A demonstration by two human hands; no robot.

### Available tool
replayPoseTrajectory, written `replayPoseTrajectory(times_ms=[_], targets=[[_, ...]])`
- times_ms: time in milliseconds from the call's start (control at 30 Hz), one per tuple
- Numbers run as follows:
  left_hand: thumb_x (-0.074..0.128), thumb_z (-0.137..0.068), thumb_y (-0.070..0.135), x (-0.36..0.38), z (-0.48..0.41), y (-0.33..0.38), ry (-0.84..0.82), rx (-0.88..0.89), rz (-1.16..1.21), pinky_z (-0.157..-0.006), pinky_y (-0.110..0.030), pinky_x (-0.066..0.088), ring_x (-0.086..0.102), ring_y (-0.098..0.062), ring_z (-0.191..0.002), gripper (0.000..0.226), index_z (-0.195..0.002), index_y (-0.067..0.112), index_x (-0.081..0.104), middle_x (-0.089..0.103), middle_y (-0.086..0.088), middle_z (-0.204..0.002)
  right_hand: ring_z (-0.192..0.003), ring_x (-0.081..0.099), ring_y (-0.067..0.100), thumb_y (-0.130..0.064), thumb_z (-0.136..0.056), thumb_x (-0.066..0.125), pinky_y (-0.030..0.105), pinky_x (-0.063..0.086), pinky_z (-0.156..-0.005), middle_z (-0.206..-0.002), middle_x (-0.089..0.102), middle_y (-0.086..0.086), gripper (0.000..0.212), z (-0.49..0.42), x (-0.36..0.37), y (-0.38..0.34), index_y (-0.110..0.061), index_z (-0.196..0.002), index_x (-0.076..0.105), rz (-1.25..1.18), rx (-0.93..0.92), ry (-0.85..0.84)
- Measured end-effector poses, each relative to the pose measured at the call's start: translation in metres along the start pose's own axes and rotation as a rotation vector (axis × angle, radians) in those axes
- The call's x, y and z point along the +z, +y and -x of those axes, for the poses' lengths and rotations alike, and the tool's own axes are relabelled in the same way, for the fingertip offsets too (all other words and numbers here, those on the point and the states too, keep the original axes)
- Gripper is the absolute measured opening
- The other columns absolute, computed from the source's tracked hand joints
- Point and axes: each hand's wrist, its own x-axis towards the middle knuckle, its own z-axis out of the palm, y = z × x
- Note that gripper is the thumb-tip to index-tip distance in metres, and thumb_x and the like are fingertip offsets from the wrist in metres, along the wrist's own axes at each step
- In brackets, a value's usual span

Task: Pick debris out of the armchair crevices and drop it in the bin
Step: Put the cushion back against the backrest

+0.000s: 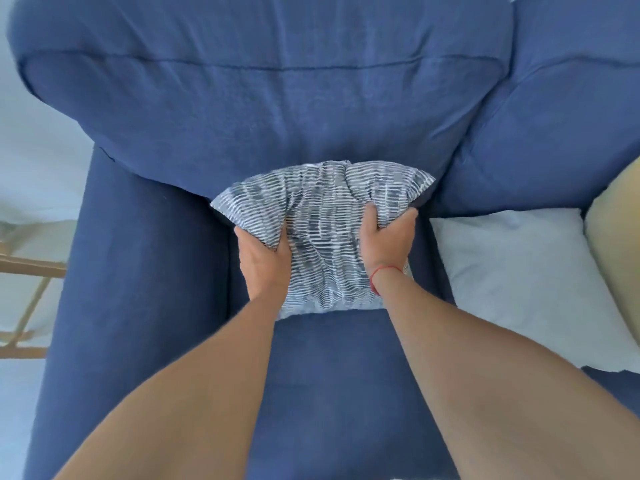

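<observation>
Left hand (265, 261), right hand (384, 240) both grip patterned cushion (322, 209) on armchair (242, 116) seat. I judge risk: lift knocks unseen debris deeper into crevice behind cushion.

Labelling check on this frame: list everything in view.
armchair: 1, dark blue, fills the centre
patterned cushion: 1, blue and white, over the seat against the backrest, gripped by both hands
second upholstered piece: 1, dark blue, right of the armchair
white pillow: 1, right side
beige cushion: 1, far right edge
wooden frame: 1, light wood, left edge
bin, debris: none in view
wrist band: 1, red, right wrist
left hand: grips the cushion's left side
right hand: grips the cushion's right side
</observation>
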Motion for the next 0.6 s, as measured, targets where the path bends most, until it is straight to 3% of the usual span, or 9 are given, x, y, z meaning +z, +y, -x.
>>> replayPoseTrajectory(times_ms=[100,167,333,467,533,600], targets=[[0.064,-0.086,0.043,-0.002,-0.017,0.008,0.03,0.078,0.063,-0.094,-0.032,0.044,0.053,-0.016,-0.107,0.055,-0.127,0.016,0.039,0.055,0.001,-0.12,-0.098,0.056,0.025,-0.032,-0.084,0.062,0.031,0.044,-0.08,-0.104,0.058,0.006,0.03,-0.009,0.011,-0.017,-0.013,-0.096,0.043,-0.127,-0.037,0.02],[0.066,-0.086,0.041,-0.002,-0.026,0.011,0.016,0.06,0.068,-0.089,-0.029,0.042,0.051,-0.014,-0.102,0.054,-0.125,0.013,0.039,0.053,0.001,-0.118,-0.099,0.057,0.026,-0.033,-0.081,0.061,0.038,0.049,-0.083,-0.106,0.058,0.008,0.031,-0.014,0.017,-0.019,-0.014,-0.096,0.042,-0.14,-0.015,0.007],[0.069,-0.085,0.037,-0.004,-0.036,0.009,-0.06,-0.076,0.046,-0.079,-0.031,0.044,0.052,-0.017,-0.094,0.064,-0.129,0.011,0.032,0.05,0.002,-0.11,-0.115,0.052,0.028,-0.033,-0.08,0.061,0.045,0.047,-0.097,-0.124,0.053,0.009,0.059,-0.022,0.02,-0.014,-0.006,-0.129,0.042,0.018,0.04,-0.07],[0.074,-0.082,0.034,-0.006,-0.041,0.014,-0.005,0.041,0.103,-0.088,-0.029,0.045,0.053,-0.015,-0.105,0.076,-0.138,0.014,0.026,0.051,0.002,-0.124,-0.139,0.035,0.026,-0.031,-0.092,0.055,0.037,0.032,-0.111,-0.152,0.034,0.012,0.072,-0.033,0.018,-0.027,-0.005,-0.15,0.021,0.156,-0.169,-0.047],[0.075,-0.082,0.03,-0.007,-0.043,0.019,0.031,0.112,0.115,-0.093,-0.023,0.04,0.048,-0.01,-0.109,0.078,-0.141,0.014,0.026,0.045,0.001,-0.133,-0.141,0.032,0.025,-0.024,-0.095,0.05,0.032,0.029,-0.112,-0.155,0.029,0.012,0.064,-0.04,0.018,-0.035,-0.006,-0.15,0.023,0.216,-0.294,0.015],[0.073,-0.084,0.028,-0.006,-0.046,0.02,0.037,0.126,0.048,-0.09,-0.021,0.036,0.043,-0.009,-0.106,0.076,-0.142,0.012,0.026,0.038,-0.002,-0.137,-0.134,0.039,0.027,-0.02,-0.094,0.051,0.036,0.037,-0.106,-0.151,0.033,0.012,0.055,-0.047,0.019,-0.039,-0.009,-0.145,0.034,0.298,-0.368,0.017]])
